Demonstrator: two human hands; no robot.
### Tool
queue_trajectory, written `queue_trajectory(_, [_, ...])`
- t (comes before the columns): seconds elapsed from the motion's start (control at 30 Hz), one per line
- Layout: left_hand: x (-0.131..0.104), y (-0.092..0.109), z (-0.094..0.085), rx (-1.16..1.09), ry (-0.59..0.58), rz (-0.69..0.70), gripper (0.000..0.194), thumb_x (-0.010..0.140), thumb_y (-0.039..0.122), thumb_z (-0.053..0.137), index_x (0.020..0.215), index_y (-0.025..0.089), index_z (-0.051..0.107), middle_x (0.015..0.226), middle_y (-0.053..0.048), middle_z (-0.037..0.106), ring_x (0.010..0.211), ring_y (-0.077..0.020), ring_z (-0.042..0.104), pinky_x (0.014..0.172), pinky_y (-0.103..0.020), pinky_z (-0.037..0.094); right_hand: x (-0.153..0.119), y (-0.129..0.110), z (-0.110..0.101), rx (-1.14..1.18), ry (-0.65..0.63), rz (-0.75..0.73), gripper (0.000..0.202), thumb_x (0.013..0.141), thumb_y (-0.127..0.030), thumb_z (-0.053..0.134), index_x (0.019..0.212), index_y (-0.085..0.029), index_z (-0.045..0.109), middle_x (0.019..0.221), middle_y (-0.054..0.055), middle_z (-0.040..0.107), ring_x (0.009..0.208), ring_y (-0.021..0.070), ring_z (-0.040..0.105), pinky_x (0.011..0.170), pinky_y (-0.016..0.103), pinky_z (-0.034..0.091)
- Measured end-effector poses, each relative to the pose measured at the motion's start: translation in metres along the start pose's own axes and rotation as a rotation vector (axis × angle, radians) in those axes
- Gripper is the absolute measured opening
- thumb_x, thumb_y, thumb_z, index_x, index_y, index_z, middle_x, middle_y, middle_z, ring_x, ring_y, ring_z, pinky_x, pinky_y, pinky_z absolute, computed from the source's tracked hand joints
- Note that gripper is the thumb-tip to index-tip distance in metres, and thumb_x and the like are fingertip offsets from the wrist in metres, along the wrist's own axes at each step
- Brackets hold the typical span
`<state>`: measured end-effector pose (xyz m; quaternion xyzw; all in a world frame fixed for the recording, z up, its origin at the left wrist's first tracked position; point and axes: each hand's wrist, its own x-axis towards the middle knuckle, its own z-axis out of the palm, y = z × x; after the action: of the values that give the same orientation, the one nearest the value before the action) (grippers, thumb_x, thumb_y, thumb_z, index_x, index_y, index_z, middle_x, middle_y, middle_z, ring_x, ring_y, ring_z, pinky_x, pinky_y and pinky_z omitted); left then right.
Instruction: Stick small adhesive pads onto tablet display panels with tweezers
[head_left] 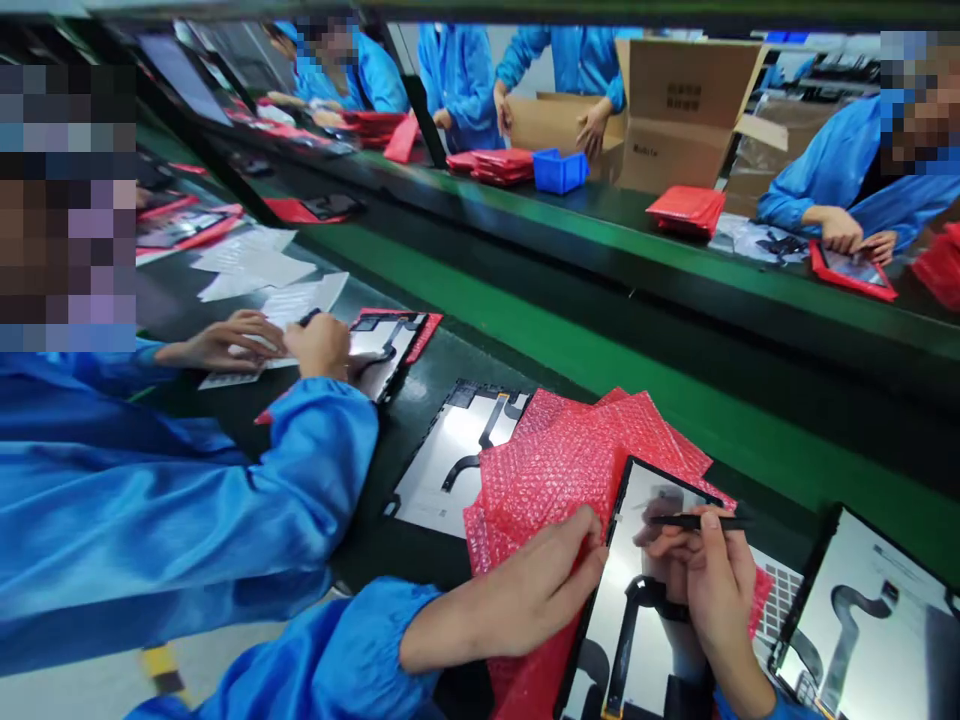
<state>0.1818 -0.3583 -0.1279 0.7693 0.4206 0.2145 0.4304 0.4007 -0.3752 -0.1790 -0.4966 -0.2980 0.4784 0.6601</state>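
A tablet screen panel (637, 525) with a silvery back and black flex cables lies tilted in front of me on red bubble-wrap bags. My left hand (517, 590) has its fingers bent at the panel's left edge, gripping it there; some fingertips are hidden. Over the panel's upper part, my right hand (716, 580) pinches black tweezers (682, 521), which point left and mirror in the shiny back. Under and behind the panel fan out the red bubble-wrap bags (555, 460). Another screen panel (439, 490) lies left of them, partly covered.
At far right leans a further panel (870, 610), beside a white label sheet (780, 590). Left of me, a co-worker's blue sleeve (315, 470) reaches over the bench toward a panel (386, 340). Across the green divider (525, 320) are cardboard boxes (682, 120), a blue bin (560, 172) and other workers.
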Motion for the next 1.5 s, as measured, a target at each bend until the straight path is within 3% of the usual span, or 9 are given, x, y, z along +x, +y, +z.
queue_trajectory(0.2, [0.06, -0.006, 0.013, -0.206, 0.217, 0.017, 0.036, 0.082, 0.014, 0.067, 0.109, 0.024, 0.046, 0.102, -0.001, 0.055, 0.1, -0.0189, 0.059, 0.091, -0.034, 0.053, 0.015, -0.022, -0.009, 0.162, 0.146, -0.155, 0.043, 0.09, -0.059, 0.086, 0.097, -0.021, 0.068, 0.07, 0.003, 0.081, 0.052, 0.022, 0.077, 0.055, 0.034, 0.066])
queue_trajectory(0.4, [0.239, 0.003, -0.007, -0.238, 0.243, -0.081, 0.027, 0.094, 0.02, 0.073, 0.115, 0.019, 0.056, 0.098, 0.0, 0.064, 0.082, -0.0159, 0.065, 0.076, -0.031, 0.058, 0.023, -0.102, -0.063, 0.066, 0.351, -0.462, 0.029, 0.098, -0.049, 0.08, 0.1, -0.021, 0.073, 0.074, 0.004, 0.082, 0.058, 0.0224, 0.079, 0.062, 0.035, 0.068])
queue_trajectory(0.53, [0.34, -0.003, -0.006, -0.132, 0.288, -0.18, 0.029, 0.104, 0.035, 0.071, 0.126, 0.017, 0.065, 0.115, -0.006, 0.068, 0.092, -0.0186, 0.069, 0.081, -0.036, 0.062, 0.0, -0.123, -0.115, -0.209, 0.367, -0.307, 0.032, 0.097, -0.051, 0.081, 0.102, -0.021, 0.072, 0.072, 0.006, 0.081, 0.059, 0.0229, 0.08, 0.061, 0.034, 0.069])
queue_trajectory(0.63, [0.365, -0.008, -0.012, 0.01, 0.313, -0.179, 0.032, 0.098, 0.023, 0.075, 0.127, 0.014, 0.064, 0.124, -0.011, 0.068, 0.11, -0.0266, 0.068, 0.099, -0.049, 0.06, -0.023, -0.109, -0.144, -0.338, 0.366, -0.162, 0.037, 0.096, -0.055, 0.082, 0.105, -0.021, 0.07, 0.072, 0.006, 0.081, 0.057, 0.0235, 0.079, 0.054, 0.031, 0.067])
queue_trajectory(0.77, [0.318, 0.011, -0.011, 0.187, 0.306, 0.029, 0.042, 0.088, 0.006, 0.067, 0.129, 0.009, 0.061, 0.141, -0.022, 0.062, 0.138, -0.037, 0.054, 0.125, -0.062, 0.037, -0.034, -0.078, -0.157, -0.385, 0.291, -0.012, 0.041, 0.099, -0.06, 0.077, 0.108, -0.021, 0.067, 0.075, 0.007, 0.081, 0.063, 0.023, 0.08, 0.056, 0.029, 0.067])
queue_trajectory(0.9, [0.182, 0.037, 0.037, 0.275, -0.049, 0.386, 0.029, 0.096, 0.026, 0.065, 0.124, 0.018, 0.07, 0.131, -0.01, 0.075, 0.124, -0.0279, 0.068, 0.115, -0.046, 0.053, -0.02, -0.058, -0.153, -0.467, 0.147, 0.102, 0.046, 0.101, -0.065, 0.072, 0.112, -0.021, 0.064, 0.08, 0.008, 0.081, 0.07, 0.022, 0.08, 0.059, 0.027, 0.065])
queue_trajectory(1.03, [0.073, 0.03, 0.093, 0.655, -0.292, 0.765, 0.074, 0.106, 0.056, 0.055, 0.156, 0.002, 0.05, 0.162, -0.025, 0.053, 0.145, -0.043, 0.054, 0.119, -0.056, 0.048, -0.005, -0.047, -0.147, -0.504, 0.129, 0.119, 0.052, 0.098, -0.07, 0.071, 0.11, -0.02, 0.063, 0.07, 0.005, 0.077, 0.059, 0.0195, 0.075, 0.051, 0.025, 0.059])
queue_trajectory(1.23, [0.061, 0.0, 0.1, 0.694, -0.175, 0.79, 0.07, 0.106, 0.061, 0.051, 0.142, 0.002, 0.063, 0.129, -0.02, 0.071, 0.12, -0.0375, 0.064, 0.114, -0.052, 0.046, -0.001, -0.041, -0.144, -0.537, 0.086, 0.104, 0.05, 0.1, -0.07, 0.069, 0.109, -0.02, 0.061, 0.071, 0.005, 0.077, 0.061, 0.0202, 0.075, 0.05, 0.025, 0.057])
queue_trajectory(1.5, [0.062, 0.003, 0.103, 0.699, -0.166, 0.755, 0.066, 0.104, 0.061, 0.053, 0.142, 0.008, 0.065, 0.122, -0.015, 0.071, 0.115, -0.0348, 0.062, 0.109, -0.049, 0.044, 0.0, -0.046, -0.14, -0.735, -0.043, 0.071, 0.044, 0.108, -0.065, 0.057, 0.113, -0.022, 0.061, 0.071, 0.004, 0.077, 0.07, 0.0225, 0.076, 0.055, 0.028, 0.053])
